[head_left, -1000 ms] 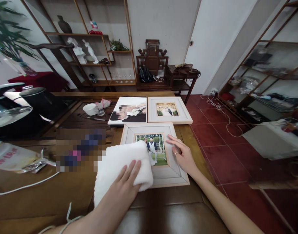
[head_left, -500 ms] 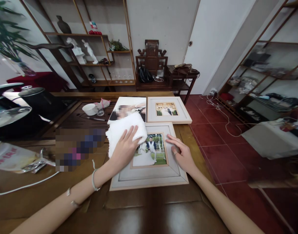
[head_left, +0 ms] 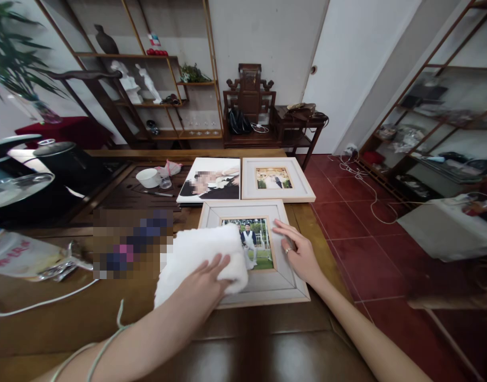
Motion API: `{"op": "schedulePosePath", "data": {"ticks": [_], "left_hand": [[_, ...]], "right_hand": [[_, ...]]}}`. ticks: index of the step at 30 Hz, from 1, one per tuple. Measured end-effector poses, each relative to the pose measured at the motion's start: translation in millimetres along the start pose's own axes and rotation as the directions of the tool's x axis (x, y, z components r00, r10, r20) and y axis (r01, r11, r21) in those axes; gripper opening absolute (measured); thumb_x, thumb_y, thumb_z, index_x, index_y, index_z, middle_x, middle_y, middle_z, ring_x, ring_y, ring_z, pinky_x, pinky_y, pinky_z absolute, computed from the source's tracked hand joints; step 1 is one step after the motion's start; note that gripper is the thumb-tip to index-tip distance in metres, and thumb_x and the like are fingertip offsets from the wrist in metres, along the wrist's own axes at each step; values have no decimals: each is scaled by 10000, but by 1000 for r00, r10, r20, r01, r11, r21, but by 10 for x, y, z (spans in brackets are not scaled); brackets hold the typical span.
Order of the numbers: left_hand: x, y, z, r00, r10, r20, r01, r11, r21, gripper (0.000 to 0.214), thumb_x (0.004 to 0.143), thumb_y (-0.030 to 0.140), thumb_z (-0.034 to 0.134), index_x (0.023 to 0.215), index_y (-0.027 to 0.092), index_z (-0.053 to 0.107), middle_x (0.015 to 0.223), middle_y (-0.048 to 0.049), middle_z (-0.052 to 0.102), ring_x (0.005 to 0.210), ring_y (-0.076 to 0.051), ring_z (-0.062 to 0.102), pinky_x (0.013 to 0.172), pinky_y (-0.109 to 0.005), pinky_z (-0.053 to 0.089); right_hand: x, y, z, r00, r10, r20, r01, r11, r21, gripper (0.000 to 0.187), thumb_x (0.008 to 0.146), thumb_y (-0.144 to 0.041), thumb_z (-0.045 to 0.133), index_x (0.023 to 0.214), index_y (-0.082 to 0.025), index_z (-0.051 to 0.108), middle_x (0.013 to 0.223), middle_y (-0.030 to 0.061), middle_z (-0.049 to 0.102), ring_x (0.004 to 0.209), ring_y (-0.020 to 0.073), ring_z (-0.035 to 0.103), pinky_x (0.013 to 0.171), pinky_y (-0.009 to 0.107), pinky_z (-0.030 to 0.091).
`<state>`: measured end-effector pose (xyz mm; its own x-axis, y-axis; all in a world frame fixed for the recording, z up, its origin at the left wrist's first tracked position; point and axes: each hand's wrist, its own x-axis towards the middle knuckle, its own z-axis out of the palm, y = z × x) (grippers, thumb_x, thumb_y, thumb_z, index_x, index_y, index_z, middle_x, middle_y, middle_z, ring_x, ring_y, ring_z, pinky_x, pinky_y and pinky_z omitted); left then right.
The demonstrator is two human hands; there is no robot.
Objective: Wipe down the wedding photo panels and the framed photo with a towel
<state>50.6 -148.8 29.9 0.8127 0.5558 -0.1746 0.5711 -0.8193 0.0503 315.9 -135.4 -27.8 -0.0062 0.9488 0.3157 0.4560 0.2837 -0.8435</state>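
A picture frame (head_left: 211, 212) with a pale wide border lies flat on the wooden table, holding a photo (head_left: 249, 246) of people outdoors. My left hand (head_left: 205, 281) grips a folded white towel (head_left: 199, 246), which rests on the frame's left half and covers part of the photo. The towel's left side hangs past the frame onto the table. My right hand (head_left: 301, 252) lies on the frame's right border, fingers stretched and apart, a ring on one finger. Its fingertips touch near the photo's right edge.
Behind lie another framed photo (head_left: 305, 180) and a photo panel (head_left: 189, 183). To the left are a white cup (head_left: 148, 178), a dark pot (head_left: 63, 159), a plastic bag (head_left: 16, 254) and a white cable (head_left: 48, 302). The table's right edge (head_left: 339, 268) drops to red floor tiles.
My left hand has drawn the towel from the frame's upper left down toward its lower left, uncovering the photo panel behind. My right hand stays in place.
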Motion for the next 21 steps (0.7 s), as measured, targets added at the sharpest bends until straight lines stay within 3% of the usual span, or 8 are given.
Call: {"op": "schedulePosePath", "data": {"ticks": [3, 7, 12, 21], "left_hand": [[-87, 76, -53, 997, 68, 23, -68, 998, -9, 467, 718, 43, 575, 1166, 171, 599, 1310, -152, 523, 1278, -322, 401, 1018, -451, 397], [28, 43, -5, 996, -76, -56, 79, 996, 49, 365, 792, 35, 501, 1098, 180, 637, 1313, -158, 520, 1255, -312, 436, 959, -449, 450], [269, -185, 199, 933, -137, -332, 171, 982, 75, 285, 842, 106, 504, 1074, 182, 652, 1403, -162, 409, 1296, -336, 369, 1012, -517, 367], [547, -657, 195, 877, -64, -476, 167, 970, 177, 239, 842, 77, 513, 1021, 146, 655, 1454, -165, 320, 1363, -356, 197, 1058, -586, 244]], "right_hand": [[6, 4, 10, 1000, -5, -6, 5, 1000, 0, 378, 821, -114, 431, 1100, -262, 638, 1317, 32, 537, 1248, 202, 454, 1060, 424, 330], [7, 8, 14, 1000, -16, -6, 15, 1000, -4, 384, 819, -105, 427, 1103, -257, 635, 1316, 37, 537, 1246, 199, 456, 1066, 428, 321], [-4, 18, 6, 1000, -31, -2, 31, 1000, -7, 398, 810, -87, 418, 1104, -247, 633, 1312, 46, 540, 1243, 194, 459, 1058, 425, 336], [4, 20, 2, 999, -40, -7, 40, 999, -9, 393, 809, -88, 421, 1096, -245, 639, 1313, 43, 540, 1253, 193, 451, 1068, 426, 327]]}}
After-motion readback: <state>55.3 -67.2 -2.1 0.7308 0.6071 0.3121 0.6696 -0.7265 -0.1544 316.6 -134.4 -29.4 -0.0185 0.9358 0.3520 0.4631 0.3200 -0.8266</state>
